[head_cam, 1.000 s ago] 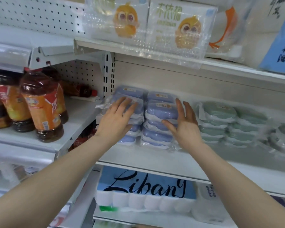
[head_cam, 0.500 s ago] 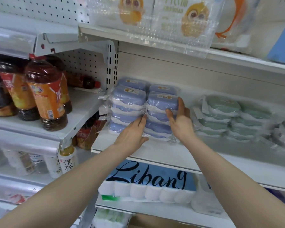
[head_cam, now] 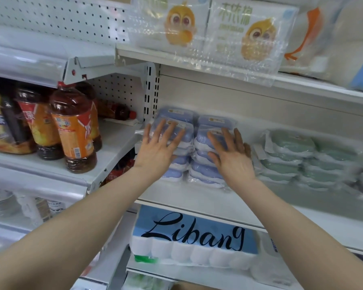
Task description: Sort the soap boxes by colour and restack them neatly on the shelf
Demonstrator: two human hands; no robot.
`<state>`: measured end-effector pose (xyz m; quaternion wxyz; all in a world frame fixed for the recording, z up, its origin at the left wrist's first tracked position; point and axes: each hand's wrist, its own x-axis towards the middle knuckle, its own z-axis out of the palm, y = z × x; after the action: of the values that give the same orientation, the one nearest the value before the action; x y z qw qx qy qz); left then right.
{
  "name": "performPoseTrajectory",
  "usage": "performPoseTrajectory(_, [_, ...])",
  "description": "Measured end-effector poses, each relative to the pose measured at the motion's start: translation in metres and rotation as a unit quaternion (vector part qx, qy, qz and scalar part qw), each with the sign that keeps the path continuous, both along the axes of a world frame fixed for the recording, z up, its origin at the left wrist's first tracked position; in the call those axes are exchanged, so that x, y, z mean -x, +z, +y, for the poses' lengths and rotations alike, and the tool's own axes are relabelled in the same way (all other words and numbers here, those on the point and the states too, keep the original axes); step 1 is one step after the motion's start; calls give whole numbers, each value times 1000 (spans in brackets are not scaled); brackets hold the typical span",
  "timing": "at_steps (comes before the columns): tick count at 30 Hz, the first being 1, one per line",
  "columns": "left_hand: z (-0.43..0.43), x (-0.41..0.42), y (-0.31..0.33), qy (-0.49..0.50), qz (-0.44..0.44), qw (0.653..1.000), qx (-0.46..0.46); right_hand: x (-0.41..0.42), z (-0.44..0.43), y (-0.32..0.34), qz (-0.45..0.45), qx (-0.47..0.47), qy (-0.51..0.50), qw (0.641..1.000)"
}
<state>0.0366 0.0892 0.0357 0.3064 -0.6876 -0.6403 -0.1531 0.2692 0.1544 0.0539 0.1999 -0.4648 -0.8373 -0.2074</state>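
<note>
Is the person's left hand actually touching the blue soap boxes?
Touching. The head view shows the left hand lying flat, fingers spread, on the left stack of blue soap boxes.

Soap boxes (head_cam: 203, 170) stacked on shelf (head_cam: 187, 197), bottles (head_cam: 73, 130) left, tissue packs (head_cam: 249, 34) above, paper rolls (head_cam: 193, 235) below

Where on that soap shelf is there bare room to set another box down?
The bare strip of shelf in front of the blue stacks and green stacks is free. Between blue and green the gap is narrow, partly covered by the right hand. Left of blue, the slotted post leaves none.
</note>
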Motion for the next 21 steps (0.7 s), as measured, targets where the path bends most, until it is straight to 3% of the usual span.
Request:
performPoseTrajectory(6, [20, 2, -4, -12, -25, 1000, -13, 6, 37, 1, -119, 66, -41, 990])
performPoseTrajectory(10, [28, 3, -6, -8, -25, 1000, -7, 9, 27, 17, -188, 21, -5, 982])
performPoseTrajectory(12, [27, 5, -7, -13, -27, 1000, -7, 8, 23, 17, -147, -16, 21, 989])
performPoseTrajectory(14, [25, 5, -6, -27, -30, 999, -10, 8, 16, 16, -58, 28, 21, 998])
performPoseTrajectory(16, [23, 6, -4, -37, -27, 999, -18, 8, 8, 15, -22, 47, -6, 999])
performPoseTrajectory(21, [14, 9, 7, -37, -26, 999, -15, 4, 0, 19, -21, 33, -21, 999])
